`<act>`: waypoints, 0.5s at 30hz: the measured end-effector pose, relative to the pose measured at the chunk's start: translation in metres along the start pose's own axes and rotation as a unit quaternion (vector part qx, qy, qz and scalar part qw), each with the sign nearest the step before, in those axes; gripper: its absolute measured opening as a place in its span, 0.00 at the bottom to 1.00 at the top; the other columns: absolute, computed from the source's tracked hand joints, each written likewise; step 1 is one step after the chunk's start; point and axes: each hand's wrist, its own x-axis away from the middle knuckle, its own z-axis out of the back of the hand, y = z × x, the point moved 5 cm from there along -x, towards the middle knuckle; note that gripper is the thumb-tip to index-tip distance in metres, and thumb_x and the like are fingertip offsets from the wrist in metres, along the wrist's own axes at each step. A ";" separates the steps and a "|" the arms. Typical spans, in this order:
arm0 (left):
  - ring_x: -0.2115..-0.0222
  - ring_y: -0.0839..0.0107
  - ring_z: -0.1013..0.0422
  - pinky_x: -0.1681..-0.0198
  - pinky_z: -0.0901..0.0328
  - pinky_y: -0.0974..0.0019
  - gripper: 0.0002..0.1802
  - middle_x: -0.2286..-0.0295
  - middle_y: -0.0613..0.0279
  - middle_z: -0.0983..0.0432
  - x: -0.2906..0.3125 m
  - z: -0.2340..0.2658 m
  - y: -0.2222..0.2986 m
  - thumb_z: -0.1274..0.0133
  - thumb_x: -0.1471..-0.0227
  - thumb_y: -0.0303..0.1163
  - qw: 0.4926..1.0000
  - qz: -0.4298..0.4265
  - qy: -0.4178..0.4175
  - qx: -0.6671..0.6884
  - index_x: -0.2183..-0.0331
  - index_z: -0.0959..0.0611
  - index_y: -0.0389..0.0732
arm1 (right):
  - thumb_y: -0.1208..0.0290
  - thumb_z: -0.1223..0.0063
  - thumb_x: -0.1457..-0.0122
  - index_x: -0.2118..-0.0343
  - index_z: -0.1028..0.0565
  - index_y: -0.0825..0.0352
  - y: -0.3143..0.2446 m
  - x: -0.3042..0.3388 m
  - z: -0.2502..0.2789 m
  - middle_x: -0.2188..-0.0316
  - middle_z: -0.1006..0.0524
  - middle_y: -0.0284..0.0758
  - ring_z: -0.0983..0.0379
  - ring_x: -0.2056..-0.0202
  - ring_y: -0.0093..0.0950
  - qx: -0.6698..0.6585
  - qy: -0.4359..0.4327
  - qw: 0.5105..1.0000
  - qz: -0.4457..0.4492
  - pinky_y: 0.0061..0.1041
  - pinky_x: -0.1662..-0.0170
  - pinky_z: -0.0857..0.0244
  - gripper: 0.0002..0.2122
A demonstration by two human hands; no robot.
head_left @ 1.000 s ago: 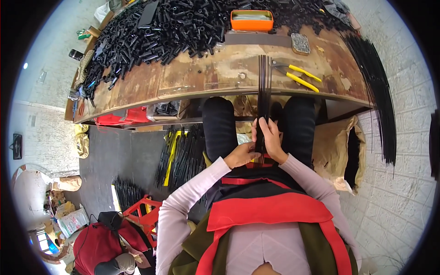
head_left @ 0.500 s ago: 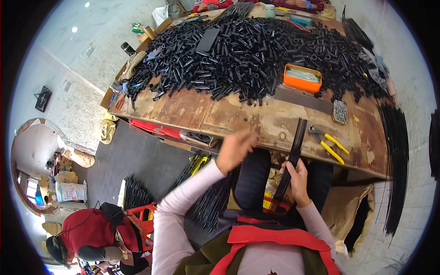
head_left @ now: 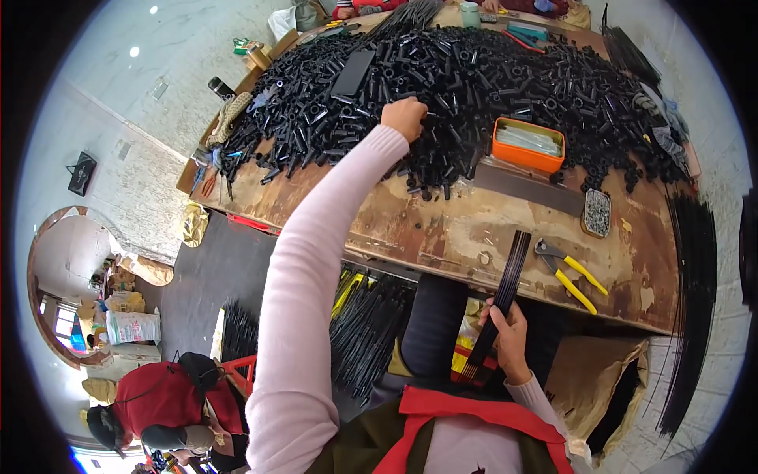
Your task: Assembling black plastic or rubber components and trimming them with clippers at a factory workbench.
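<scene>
The right hand [head_left: 511,341] grips a bundle of thin black rods [head_left: 512,275], which juts above and below its fingers, near the surface's [head_left: 442,237] front edge. The left hand [head_left: 404,119], fingers curled, is at the pile of black tubes [head_left: 450,87]; whether it grips one cannot be told.

The left arm [head_left: 308,261] was extended forward over the near edge of the counter [head_left: 359,213], elbow slightly bent. The left hand [head_left: 403,119] was back-up, fingers [head_left: 418,107] curled, fingertips partly hidden. The right hand [head_left: 512,340] was positioned short of that edge, thumb [head_left: 497,317] and fingers closed in a grip.
</scene>
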 end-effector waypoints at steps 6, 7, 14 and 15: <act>0.69 0.63 0.23 0.67 0.27 0.65 0.19 0.67 0.53 0.23 0.031 0.038 -0.034 0.44 0.51 0.30 0.914 0.138 0.052 0.379 0.57 0.29 0.34 | 0.75 0.50 0.38 0.59 0.28 0.71 -0.003 -0.003 -0.002 0.72 0.26 0.32 0.29 0.70 0.21 -0.017 -0.003 1.000 -0.008 0.21 0.63 0.35 0.07; 0.69 0.67 0.23 0.68 0.27 0.69 0.20 0.67 0.53 0.24 0.049 0.036 -0.025 0.46 0.47 0.28 0.824 0.172 -0.012 0.540 0.54 0.31 0.32 | 0.75 0.50 0.38 0.59 0.28 0.71 -0.003 -0.004 0.000 0.72 0.26 0.32 0.29 0.70 0.21 -0.015 -0.004 1.000 0.001 0.21 0.63 0.35 0.07; 0.68 0.76 0.27 0.66 0.32 0.70 0.21 0.66 0.59 0.23 0.156 0.013 0.033 0.41 0.49 0.31 0.924 0.079 -0.001 0.373 0.53 0.23 0.39 | 0.74 0.50 0.38 0.58 0.29 0.71 0.004 -0.003 0.000 0.71 0.26 0.33 0.29 0.70 0.22 -0.026 -0.012 1.000 0.012 0.20 0.64 0.34 0.08; 0.68 0.77 0.27 0.65 0.32 0.71 0.21 0.66 0.58 0.21 0.159 0.015 0.042 0.38 0.52 0.33 0.942 0.070 0.004 0.327 0.54 0.21 0.40 | 0.74 0.49 0.38 0.58 0.28 0.71 0.004 -0.002 0.001 0.71 0.26 0.32 0.29 0.70 0.21 -0.027 -0.008 0.999 0.019 0.20 0.64 0.34 0.08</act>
